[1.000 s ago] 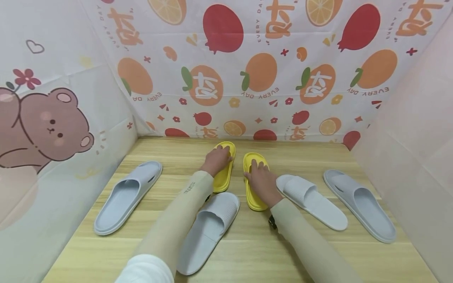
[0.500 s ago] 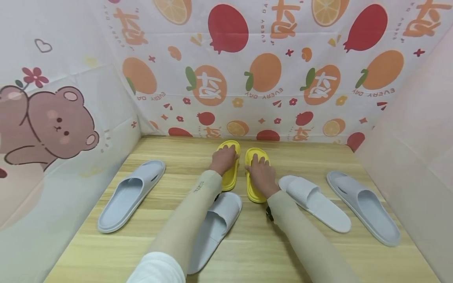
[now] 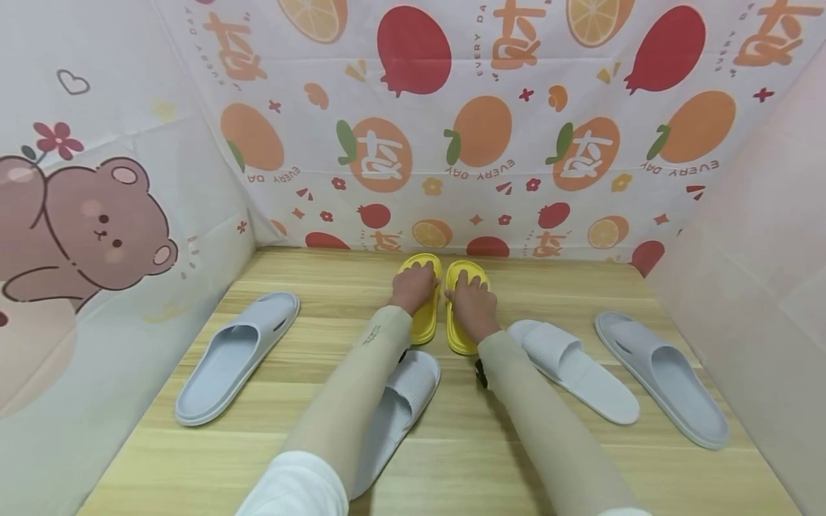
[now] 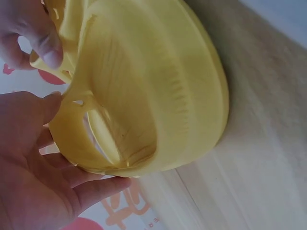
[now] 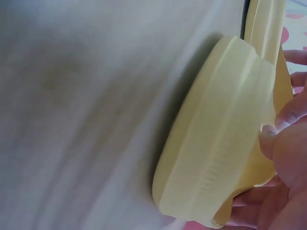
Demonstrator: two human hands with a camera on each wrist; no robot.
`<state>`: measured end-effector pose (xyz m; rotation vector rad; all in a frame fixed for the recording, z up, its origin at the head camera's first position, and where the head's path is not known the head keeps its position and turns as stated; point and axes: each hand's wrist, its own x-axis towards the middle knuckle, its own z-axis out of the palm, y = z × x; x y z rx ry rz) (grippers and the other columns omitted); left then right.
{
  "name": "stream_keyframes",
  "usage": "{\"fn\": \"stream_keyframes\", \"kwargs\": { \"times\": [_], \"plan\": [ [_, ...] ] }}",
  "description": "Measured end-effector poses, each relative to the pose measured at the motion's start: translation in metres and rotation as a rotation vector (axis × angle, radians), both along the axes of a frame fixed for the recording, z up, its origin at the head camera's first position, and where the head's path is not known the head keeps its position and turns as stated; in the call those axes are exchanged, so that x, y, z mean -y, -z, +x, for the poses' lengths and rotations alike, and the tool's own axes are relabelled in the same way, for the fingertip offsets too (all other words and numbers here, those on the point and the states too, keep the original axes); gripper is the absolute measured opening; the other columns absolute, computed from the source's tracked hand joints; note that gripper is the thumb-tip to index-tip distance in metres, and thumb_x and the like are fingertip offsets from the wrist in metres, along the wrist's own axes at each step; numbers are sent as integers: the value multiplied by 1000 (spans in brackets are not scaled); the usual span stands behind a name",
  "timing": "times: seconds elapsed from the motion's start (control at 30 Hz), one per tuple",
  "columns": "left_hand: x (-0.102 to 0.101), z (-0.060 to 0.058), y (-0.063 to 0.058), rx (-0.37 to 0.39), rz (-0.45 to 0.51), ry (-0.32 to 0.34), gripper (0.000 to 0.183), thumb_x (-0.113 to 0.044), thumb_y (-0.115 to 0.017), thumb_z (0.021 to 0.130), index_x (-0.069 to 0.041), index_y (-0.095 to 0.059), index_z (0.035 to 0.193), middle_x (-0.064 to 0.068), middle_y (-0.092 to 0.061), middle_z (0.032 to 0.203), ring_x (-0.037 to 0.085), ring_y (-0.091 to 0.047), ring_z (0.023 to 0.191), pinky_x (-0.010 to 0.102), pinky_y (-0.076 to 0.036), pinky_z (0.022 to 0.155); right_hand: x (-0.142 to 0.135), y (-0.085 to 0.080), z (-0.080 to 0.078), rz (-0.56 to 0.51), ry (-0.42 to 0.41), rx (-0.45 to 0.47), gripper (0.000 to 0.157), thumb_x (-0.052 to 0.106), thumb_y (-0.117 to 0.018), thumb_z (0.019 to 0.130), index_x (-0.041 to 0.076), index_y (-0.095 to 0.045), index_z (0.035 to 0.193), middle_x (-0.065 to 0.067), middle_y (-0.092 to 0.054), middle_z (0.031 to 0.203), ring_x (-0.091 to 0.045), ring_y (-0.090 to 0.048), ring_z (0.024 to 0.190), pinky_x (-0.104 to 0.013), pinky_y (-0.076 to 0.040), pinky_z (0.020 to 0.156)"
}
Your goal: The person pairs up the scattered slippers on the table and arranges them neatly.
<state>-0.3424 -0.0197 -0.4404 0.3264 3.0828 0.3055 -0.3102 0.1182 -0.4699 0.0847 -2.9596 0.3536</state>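
Note:
Two yellow slippers lie side by side near the back of the wooden surface, toes toward the back wall. My left hand (image 3: 414,288) holds the strap of the left yellow slipper (image 3: 426,327). In the left wrist view its thumb is on top of the strap and the fingers reach underneath. The right yellow slipper (image 3: 458,338) is gripped at its strap by my right hand (image 3: 474,304), whose thumb hooks the strap's edge in the right wrist view. A narrow gap shows between the slippers. Both hands cover much of the straps.
A grey ribbed slipper (image 3: 415,380) lies partly under my left forearm. Its ribbed match (image 3: 551,345) is right of my right hand. Plain grey-blue slippers lie at the far left (image 3: 222,369) and far right (image 3: 687,394). A fruit-print back wall (image 3: 426,143) stands close behind.
The right yellow slipper has slid back and is now nearly level with the left one. The left yellow slipper has shifted slightly right, narrowing the gap. The grey slippers stay put.

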Motion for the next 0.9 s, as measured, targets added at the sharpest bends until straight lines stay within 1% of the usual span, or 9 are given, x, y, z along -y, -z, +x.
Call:
{"fn": "stream_keyframes", "kwargs": {
  "times": [0.17, 0.23, 0.43, 0.57, 0.73, 0.9],
  "plan": [
    [-6, 2, -4, -5, 4, -5, 37, -33, -52, 106, -7, -57, 133, 19, -63, 119, 38, -65, 103, 53, -55, 86, -3, 0, -12, -16, 17, 23, 51, 46, -58, 101, 6, -47, 131, -25, -63, 116, -42, -63, 103, -55, -53, 75],
    [-7, 2, -6, -5, 1, -11, 38, -32, -52, 106, -6, -57, 133, 19, -63, 120, 39, -65, 103, 53, -55, 86, -4, -1, -16, -26, 16, 42, 52, 46, -56, 101, 6, -46, 133, -25, -62, 118, -42, -63, 105, -55, -52, 77],
    [-10, -1, -5, 13, 3, -19, 39, -32, -51, 106, -5, -57, 133, 19, -63, 121, 38, -64, 105, 51, -55, 88, -1, -5, -19, -42, 19, 87, 54, 46, -53, 103, 7, -42, 139, -25, -59, 125, -42, -60, 113, -56, -52, 82],
    [-13, -3, -6, 17, 0, -32, 39, -31, -52, 106, -5, -57, 134, 19, -64, 122, 37, -64, 106, 50, -55, 88, 0, -9, -20, -40, 13, 76, 54, 46, -53, 103, 6, -44, 138, -26, -60, 124, -42, -61, 110, -55, -53, 80],
    [-21, -6, -6, 15, 11, -44, 40, -31, -51, 106, -5, -57, 135, 20, -63, 125, 39, -64, 106, 51, -54, 90, -2, -9, -23, -6, 23, 45, 51, 45, -52, 103, 5, -44, 133, -24, -62, 114, -40, -63, 102, -53, -54, 76],
    [-25, -10, -2, 9, 11, -62, 40, -32, -50, 106, -5, -57, 136, 20, -62, 126, 39, -63, 108, 51, -54, 91, -4, -7, -29, -22, 35, 47, 52, 46, -53, 102, 6, -44, 134, -23, -62, 115, -39, -62, 103, -54, -53, 78]
  ]
}}
